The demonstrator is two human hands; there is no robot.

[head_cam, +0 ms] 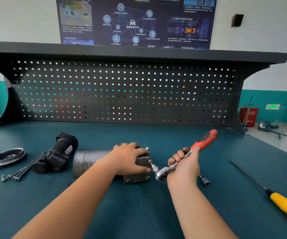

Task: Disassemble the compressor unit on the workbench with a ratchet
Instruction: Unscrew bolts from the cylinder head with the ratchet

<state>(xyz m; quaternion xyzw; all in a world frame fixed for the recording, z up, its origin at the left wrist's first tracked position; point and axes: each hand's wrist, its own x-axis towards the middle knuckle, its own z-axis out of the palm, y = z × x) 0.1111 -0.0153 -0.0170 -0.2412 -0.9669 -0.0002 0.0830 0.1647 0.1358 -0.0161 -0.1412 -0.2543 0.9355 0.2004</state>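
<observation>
Near edge of the workbench (139, 213): bare green mat under both forearms, so I have room to draw the elbows back. Toward the near right corner lies a yellow-handled screwdriver (286, 208), its shaft pointing inward. It is well apart from the work but worth minding on a wide swing. A loose socket (204, 180) lies just beside my right wrist.

Mid-bench, about centre: the compressor unit (87, 160) lies on its side, grey barrel to the left and square end block to the right. My left hand (130, 158) clamps over the block, fingers wrapped down its right face. My right hand (184, 163) is fisted round the steel shank of the ratchet (204, 140), the orange grip jutting toward the far right corner. The drive socket (154, 169) sits on a bolt (150, 161) at the block's end face.

Handling, my judgement: cast metal, heavy and rigid. The round barrel will want to roll under torque, so I'd brace on the block's flat sides. I can't tell whether the surface is oily. Gripping the shank this short costs leverage.

Toward the left edge: a black housing (58, 154), long bolts (23, 169) and a pulley ring (9, 156), all clear of the swing.

Far edge: the pegboard (122, 92), well behind the handle.
</observation>
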